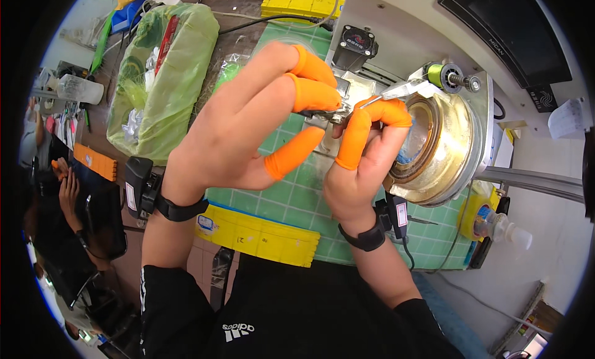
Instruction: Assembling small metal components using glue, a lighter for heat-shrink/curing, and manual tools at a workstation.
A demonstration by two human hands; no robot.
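Note:
My left hand (242,120) wears orange finger cots on its thumb and two fingers. These are spread, with the fingertips beside a small metal mechanism (339,114) at the machine's front; no held thing shows between them. My right hand (362,154), also in orange finger cots, is closed in a pinch at the same mechanism. A slim, pointed silver tool, which looks like tweezers (400,89), runs from its fingertips up to the right. What exactly lies under the right fingertips is hidden. Right of that hand is a round, brass-coloured bowl-like part (443,154).
A spool of yellow-green thread (443,77) and a black motor (356,46) are on the machine, below a dark screen (508,34). A green bag-lined bin (195,80) stands left. Yellow strips (260,235) edge the green mat (297,201). Another person's hand (68,188) shows far left.

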